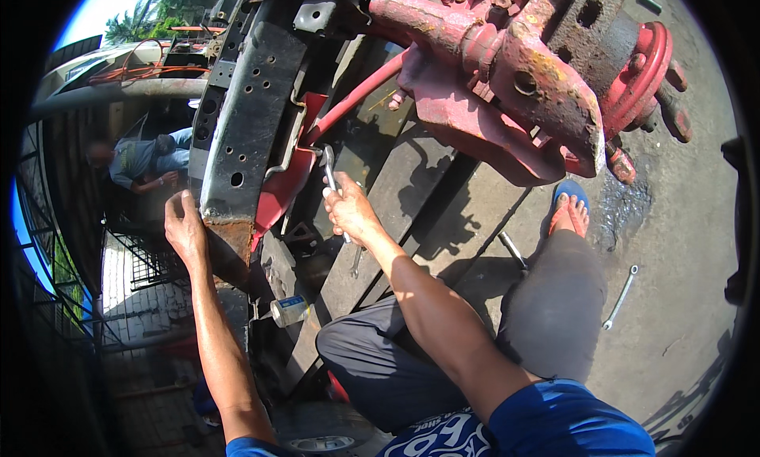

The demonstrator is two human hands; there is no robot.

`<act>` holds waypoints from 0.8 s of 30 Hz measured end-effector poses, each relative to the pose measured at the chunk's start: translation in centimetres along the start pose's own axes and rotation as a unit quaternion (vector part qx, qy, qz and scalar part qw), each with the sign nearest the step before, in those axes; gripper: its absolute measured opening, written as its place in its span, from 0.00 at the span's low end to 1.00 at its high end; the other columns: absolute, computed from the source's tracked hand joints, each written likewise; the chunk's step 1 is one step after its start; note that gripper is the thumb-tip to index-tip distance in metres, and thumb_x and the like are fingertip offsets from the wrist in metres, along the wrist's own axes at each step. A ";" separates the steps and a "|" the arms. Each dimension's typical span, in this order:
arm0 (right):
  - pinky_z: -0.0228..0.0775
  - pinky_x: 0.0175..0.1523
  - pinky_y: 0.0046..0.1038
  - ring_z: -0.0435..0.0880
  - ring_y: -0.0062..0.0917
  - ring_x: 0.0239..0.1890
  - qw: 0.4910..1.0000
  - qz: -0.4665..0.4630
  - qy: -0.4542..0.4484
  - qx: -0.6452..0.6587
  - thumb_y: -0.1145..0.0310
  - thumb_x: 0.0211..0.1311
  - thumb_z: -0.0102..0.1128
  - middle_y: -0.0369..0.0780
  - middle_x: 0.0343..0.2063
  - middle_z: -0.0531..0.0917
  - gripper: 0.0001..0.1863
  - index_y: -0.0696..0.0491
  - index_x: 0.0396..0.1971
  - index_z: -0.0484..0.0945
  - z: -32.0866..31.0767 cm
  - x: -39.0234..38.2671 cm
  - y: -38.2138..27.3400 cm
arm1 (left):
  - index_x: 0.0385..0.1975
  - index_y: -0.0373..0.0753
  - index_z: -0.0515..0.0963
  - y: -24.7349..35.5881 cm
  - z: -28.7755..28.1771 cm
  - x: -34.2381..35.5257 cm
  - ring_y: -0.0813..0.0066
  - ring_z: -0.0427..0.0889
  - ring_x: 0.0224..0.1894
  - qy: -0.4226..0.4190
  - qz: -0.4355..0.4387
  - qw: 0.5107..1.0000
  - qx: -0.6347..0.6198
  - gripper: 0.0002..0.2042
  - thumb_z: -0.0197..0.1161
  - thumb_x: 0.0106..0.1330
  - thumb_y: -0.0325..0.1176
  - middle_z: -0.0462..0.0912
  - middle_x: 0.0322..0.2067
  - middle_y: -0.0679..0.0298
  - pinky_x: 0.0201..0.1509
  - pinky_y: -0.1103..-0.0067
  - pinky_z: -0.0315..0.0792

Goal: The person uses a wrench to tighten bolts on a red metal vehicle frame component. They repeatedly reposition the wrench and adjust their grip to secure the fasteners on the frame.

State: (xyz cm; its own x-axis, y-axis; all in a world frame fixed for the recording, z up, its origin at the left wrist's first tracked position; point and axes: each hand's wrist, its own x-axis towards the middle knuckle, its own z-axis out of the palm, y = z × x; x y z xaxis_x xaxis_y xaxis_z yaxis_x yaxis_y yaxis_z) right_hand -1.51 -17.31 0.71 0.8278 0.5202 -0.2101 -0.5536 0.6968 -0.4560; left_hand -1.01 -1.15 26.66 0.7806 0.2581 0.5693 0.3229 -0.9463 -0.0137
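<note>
My right hand [348,210] grips a steel wrench [329,170] whose head points up at a red bracket [286,184] beside a dark perforated truck frame rail [252,112]. My left hand [185,229] rests flat against the rusty lower end of that rail, fingers closed on its edge. Both forearms come up from the lower edge. I crouch on the ground, knees bent.
A big red axle and hub [546,77] hangs at the upper right. Loose wrenches [620,297] lie on the concrete, another [513,249] near my sandalled foot [568,211]. A small can [290,310] sits below the rail. Another person [142,162] crouches at left.
</note>
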 end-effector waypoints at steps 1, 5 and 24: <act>0.59 0.19 0.21 0.64 0.14 0.19 1.000 0.012 -0.009 -0.002 0.68 0.76 0.49 0.33 0.26 0.70 0.16 0.51 0.60 0.66 -0.3 -0.2 -0.5 | 0.49 0.33 0.81 0.0 0.0 0.0 0.55 0.86 0.45 0.001 -0.003 1.000 0.000 0.21 0.59 0.72 0.47 0.87 0.40 0.48 0.53 0.66 0.74; 0.61 0.20 0.20 0.66 0.13 0.20 0.999 0.028 -0.036 -0.029 0.67 0.76 0.50 0.33 0.27 0.71 0.16 0.51 0.59 0.67 -1.8 -0.7 -2.3 | 0.49 0.33 0.81 0.0 0.0 -0.2 0.55 0.86 0.45 0.007 0.011 1.000 -0.004 0.21 0.59 0.72 0.47 0.87 0.41 0.48 0.53 0.66 0.74; 0.59 0.19 0.18 0.65 0.09 0.17 0.995 0.086 -0.048 -0.015 0.65 0.72 0.55 0.28 0.23 0.71 0.11 0.50 0.51 0.74 -1.8 0.2 -4.2 | 0.50 0.34 0.82 0.8 -0.3 -0.4 0.54 0.85 0.50 -0.014 0.001 1.000 0.016 0.21 0.60 0.71 0.47 0.87 0.45 0.48 0.57 0.66 0.73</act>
State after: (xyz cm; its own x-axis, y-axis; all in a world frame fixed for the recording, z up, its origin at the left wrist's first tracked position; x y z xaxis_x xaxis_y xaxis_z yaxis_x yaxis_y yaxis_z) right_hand 1.14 -21.03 1.05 0.7081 0.6760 -0.2040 -0.6819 0.5797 -0.4461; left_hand -1.26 -2.03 26.69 0.7957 0.2627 0.5458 0.3382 -0.9402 -0.0406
